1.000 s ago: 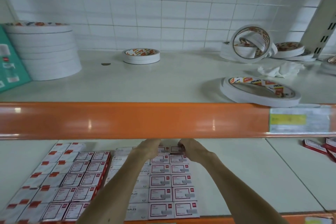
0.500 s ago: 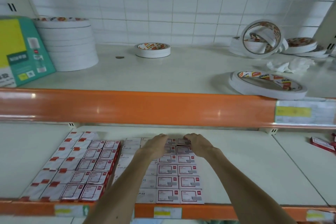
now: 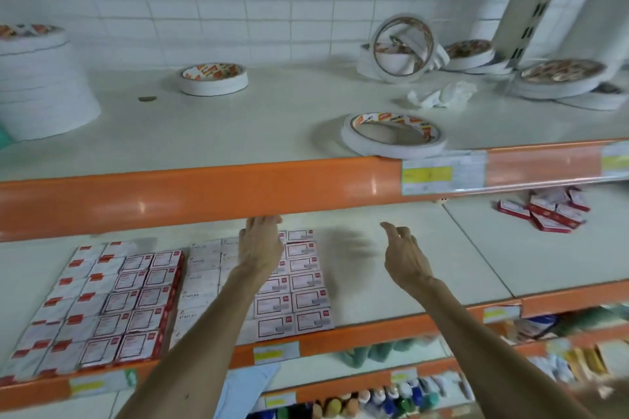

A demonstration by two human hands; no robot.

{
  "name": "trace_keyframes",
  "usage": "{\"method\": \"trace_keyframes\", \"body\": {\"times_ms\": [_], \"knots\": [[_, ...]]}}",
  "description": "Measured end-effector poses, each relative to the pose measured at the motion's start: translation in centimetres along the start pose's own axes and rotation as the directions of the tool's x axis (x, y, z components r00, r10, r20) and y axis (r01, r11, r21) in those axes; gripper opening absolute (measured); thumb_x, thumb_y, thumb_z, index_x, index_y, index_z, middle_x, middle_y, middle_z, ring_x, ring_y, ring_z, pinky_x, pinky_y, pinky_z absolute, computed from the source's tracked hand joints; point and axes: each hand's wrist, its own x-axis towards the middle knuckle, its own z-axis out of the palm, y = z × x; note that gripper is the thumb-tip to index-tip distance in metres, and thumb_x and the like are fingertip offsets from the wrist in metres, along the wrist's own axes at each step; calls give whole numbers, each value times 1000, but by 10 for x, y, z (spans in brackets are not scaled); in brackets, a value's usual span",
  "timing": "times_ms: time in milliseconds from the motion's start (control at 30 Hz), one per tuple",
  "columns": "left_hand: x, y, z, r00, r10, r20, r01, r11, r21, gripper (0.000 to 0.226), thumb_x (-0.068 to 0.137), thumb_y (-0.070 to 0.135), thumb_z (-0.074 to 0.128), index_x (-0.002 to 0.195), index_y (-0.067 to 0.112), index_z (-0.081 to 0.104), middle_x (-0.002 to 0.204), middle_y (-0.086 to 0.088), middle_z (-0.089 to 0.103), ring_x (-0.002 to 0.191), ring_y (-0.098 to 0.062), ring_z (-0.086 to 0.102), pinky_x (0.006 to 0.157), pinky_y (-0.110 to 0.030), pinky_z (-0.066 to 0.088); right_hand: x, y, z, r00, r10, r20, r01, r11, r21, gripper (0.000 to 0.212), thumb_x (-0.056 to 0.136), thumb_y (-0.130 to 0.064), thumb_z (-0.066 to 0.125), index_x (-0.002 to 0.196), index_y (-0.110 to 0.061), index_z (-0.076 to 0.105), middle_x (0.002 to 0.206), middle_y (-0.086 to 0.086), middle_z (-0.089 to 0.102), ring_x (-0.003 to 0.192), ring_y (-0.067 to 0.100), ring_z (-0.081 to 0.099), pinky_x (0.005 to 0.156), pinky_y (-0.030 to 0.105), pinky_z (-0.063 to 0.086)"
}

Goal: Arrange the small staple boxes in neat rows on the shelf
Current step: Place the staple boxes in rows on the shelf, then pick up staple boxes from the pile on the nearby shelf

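Far left on the upper shelf there's a tall stack of white tape rolls. Further along sits a small dark round thing (too small to say what), then a single tape roll lying flat near the tiled wall.

Below that, on the middle shelf, the staple boxes sit in tidy rows running from the near edge toward the back. First comes a left block of red-and-white ones. Just beside it are plain white boxes printed STAPLES, and touching those are two columns of red-framed boxes.

The left hand is over the far end of those rows, palm down, fingers straight and close together. The tips are tucked under the orange shelf edge, so I can't tell if they touch a box. It's holding nothing I can see.

The right hand hovers above bare shelf just right of the rows. Its fingers are loosely bent and a bit apart, with nothing in them.

Up top again, a flat tape roll pokes slightly over the orange edge next to a price label. Some crumpled white paper lies behind it, and an upright roll leans among more rolls near the wall.

Far right on the middle shelf is a loose heap of red boxes, well apart from the rows. The bottles on the lowest shelf are pretty blurry.
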Motion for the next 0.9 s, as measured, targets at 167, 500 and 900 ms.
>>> {"method": "trace_keyframes", "body": {"times_ms": [167,500,900], "knots": [[-1,56,28,965,143,221,-171,979,110,59,85,0,51,141,17,40,143,-3,42,133,-23,38,104,-44,39,-53,77,-26,997,61,-40,-60,998,35,64,90,4,40,147,-20,29,139,18,37,121,35,45,94,45,48],[23,18,45,878,-102,468,0,977,212,72,87,-3,48,152,21,27,157,-5,27,140,-27,34,111,-46,31,-129,223,-83,956,284,-79,-283,959,18,58,91,-2,48,146,-12,33,127,22,47,113,38,49,90,47,46],[18,20,43,890,-11,456,-123,957,263,79,86,-5,45,153,23,16,162,3,11,149,-21,7,116,-53,22,-74,122,-43,1000,17,-1,-17,998,-62,55,95,-5,41,147,-18,26,130,15,45,108,30,51,86,39,51]]}}
